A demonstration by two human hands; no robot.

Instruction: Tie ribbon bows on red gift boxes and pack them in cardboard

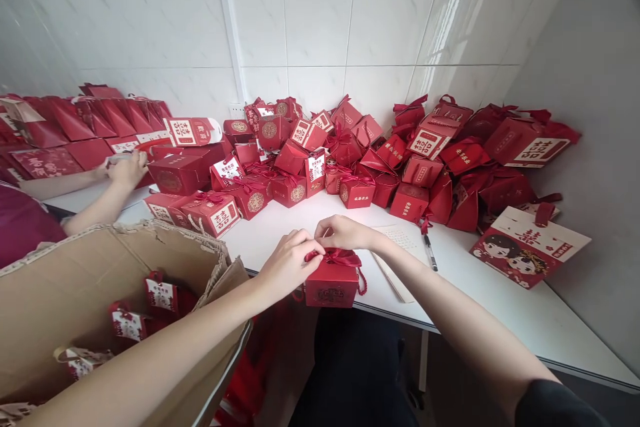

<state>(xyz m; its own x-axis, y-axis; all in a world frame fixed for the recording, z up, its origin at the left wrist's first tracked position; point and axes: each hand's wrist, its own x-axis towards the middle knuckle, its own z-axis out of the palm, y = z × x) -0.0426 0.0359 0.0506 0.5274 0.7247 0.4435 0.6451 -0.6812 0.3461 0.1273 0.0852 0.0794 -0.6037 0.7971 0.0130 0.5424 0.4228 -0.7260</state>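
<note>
A small red gift box (331,285) with a dark pattern on its front stands at the near edge of the white table. On its top lies a red ribbon (345,257), and a twisted red cord hangs at its right side. My left hand (293,257) pinches the ribbon from the left, fingers closed. From the right my right hand (343,233) bends over the box top with its fingers pressed together at the same ribbon. The fingertips of both hands nearly meet and partly hide the ribbon's middle.
Red gift boxes (357,192) are heaped along the tiled wall. A notebook (395,260) and a pen (430,250) lie right of my hands. A cardboard box (45,267) holding red-and-white boxes stands at the left. Beyond it, another person's hands (127,170) work among red boxes.
</note>
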